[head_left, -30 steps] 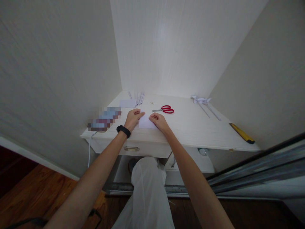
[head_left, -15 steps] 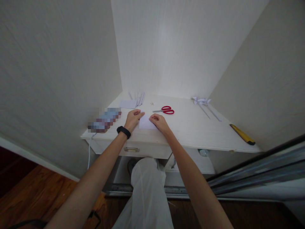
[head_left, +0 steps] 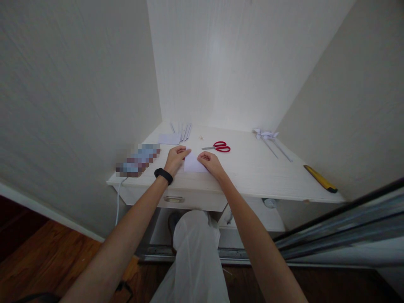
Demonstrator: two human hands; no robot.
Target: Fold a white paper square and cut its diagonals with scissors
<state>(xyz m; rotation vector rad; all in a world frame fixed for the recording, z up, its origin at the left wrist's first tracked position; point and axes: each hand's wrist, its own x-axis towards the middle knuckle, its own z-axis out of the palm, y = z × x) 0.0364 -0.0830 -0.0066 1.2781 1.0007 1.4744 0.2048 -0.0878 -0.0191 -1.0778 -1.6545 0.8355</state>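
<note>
A small white sheet of paper [head_left: 192, 163] lies on the white desk top [head_left: 252, 168] near its front edge. My left hand [head_left: 176, 158], with a black band on the wrist, rests on the paper's left edge with fingers curled, the fingertip pressing the top left corner. My right hand [head_left: 211, 163] sits on the right edge, fingers curled and pinched on the paper. Both hands press it flat against the desk.
Red-handled scissors [head_left: 218, 147] lie just beyond the paper. Folded paper pieces and thin strips [head_left: 176, 134] sit at the back left, a paper pinwheel on sticks [head_left: 270, 139] at the back right, a yellow utility knife [head_left: 320, 178] at the right edge. Walls enclose the desk on three sides.
Almost nothing: both hands stay on the paper, with only a slight shift of the view.
</note>
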